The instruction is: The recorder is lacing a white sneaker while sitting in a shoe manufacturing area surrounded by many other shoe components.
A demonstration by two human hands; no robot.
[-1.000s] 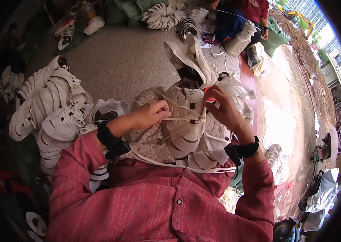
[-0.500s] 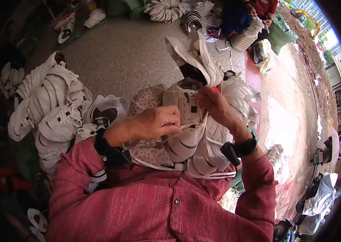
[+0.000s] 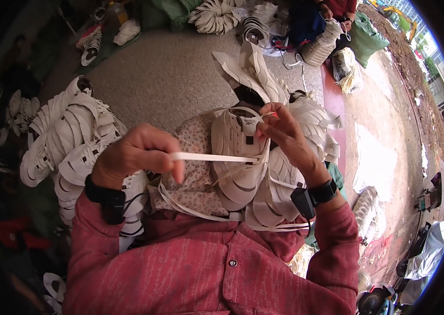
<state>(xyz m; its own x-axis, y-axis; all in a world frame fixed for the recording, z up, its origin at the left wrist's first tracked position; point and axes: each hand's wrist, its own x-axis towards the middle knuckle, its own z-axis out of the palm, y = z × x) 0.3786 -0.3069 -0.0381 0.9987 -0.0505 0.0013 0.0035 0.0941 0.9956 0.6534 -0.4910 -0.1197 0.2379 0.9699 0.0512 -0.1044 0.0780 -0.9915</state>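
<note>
A white shoe upper (image 3: 236, 181) lies across my lap, toe toward me, with its tongue (image 3: 247, 125) showing. My left hand (image 3: 140, 155) is closed on a flat white shoelace (image 3: 214, 157), drawn taut to the left from the upper's lower eyelets. At the upper's right edge near the tongue, my right hand (image 3: 286, 137) pinches with its fingers; they partly hide what they hold, which looks like the eyelet edge. More nested white uppers (image 3: 274, 202) lie against it on the right, and another stack (image 3: 253, 71) rises beyond it. Floral cloth (image 3: 193, 149) shows underneath, to the left.
Stacks of white uppers (image 3: 67, 123) stand at my left. Across the concrete floor (image 3: 143, 73) lie more uppers (image 3: 216, 16) and a green sack (image 3: 367, 39). At the far right another person's hand (image 3: 326, 10) is near a stack of uppers (image 3: 322, 44).
My left hand has moved left, away from the upper, stretching the shoelace out straight. My right hand has shifted slightly, its fingers now more spread along the upper's edge.
</note>
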